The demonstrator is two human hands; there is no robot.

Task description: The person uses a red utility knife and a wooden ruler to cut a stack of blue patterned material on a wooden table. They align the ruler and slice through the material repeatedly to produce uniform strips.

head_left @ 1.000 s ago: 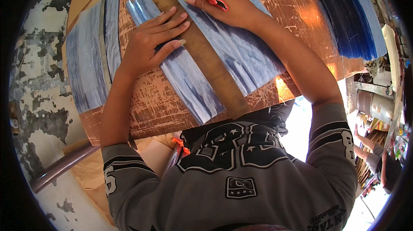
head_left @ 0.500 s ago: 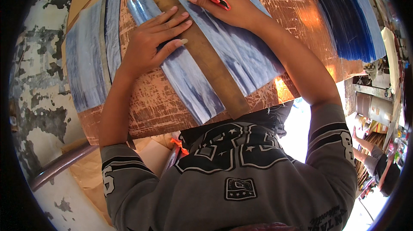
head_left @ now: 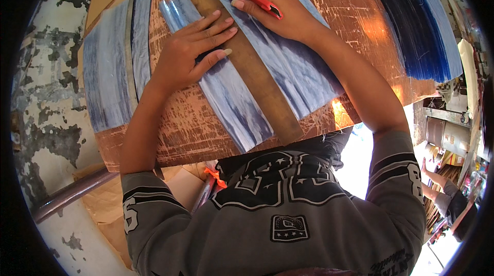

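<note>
My left hand [head_left: 188,55] lies with fingers outstretched across a long, flat brown straightedge [head_left: 265,93], pressing it onto blue-and-white streaked sheet material. A narrow strip of that sheet [head_left: 234,103] shows left of the straightedge, partly under my palm. The wider part of the streaked sheet [head_left: 303,70] extends to the right. In my right hand [head_left: 288,13] is a red utility knife [head_left: 263,3], held over the wider part near the far end of the straightedge. My fingers hide part of the knife, and I cannot tell whether its tip touches the sheet.
A scored brown board [head_left: 180,132] forms the worktop. Streaked pieces [head_left: 108,65] and a narrow grey strip [head_left: 129,44] lie at its left. Dark blue sheets [head_left: 411,29] are stacked at the far right. A peeling wall [head_left: 51,96] stands left; another person [head_left: 453,199] is at right.
The whole scene sits slightly lower and farther right in view. Both hands, the knife and the straightedge keep about the same places relative to the sheet.
</note>
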